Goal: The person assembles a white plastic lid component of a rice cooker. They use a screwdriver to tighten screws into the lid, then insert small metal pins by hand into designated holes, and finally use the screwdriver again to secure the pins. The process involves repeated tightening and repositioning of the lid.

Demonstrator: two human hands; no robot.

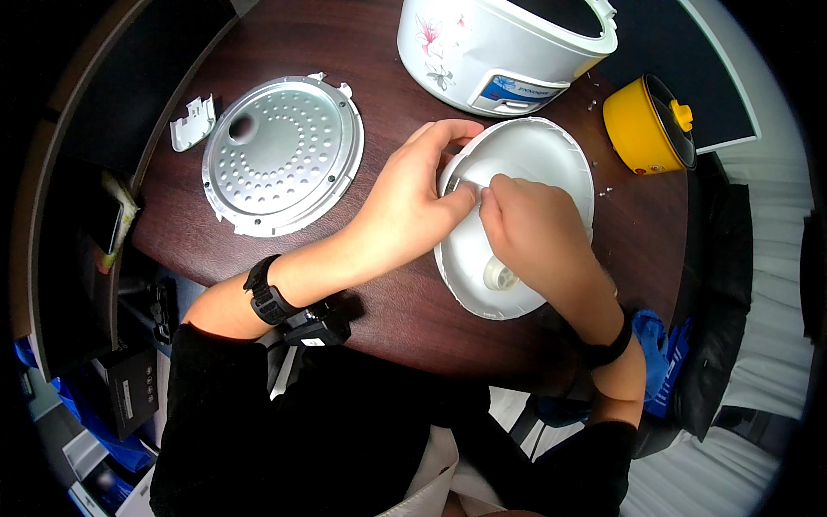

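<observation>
A white, bowl-shaped rice cooker lid shell lies hollow side up on the table in front of me. My left hand grips its left rim, fingers outside and thumb pressed inside the wall. Bent over the hollow, my right hand has its fingers closed in a pinch beside the left thumb. Whatever sits between those fingertips is hidden. A small metal piece shows at the inner wall by the left thumb. Near the shell's lower edge is a round, slotted white vent, partly covered by the right hand.
Left of the shell lies a round metal inner lid beside a small white plastic piece. The flowered rice cooker body stands behind. On the right are a yellow pot and several loose screws near the table edge.
</observation>
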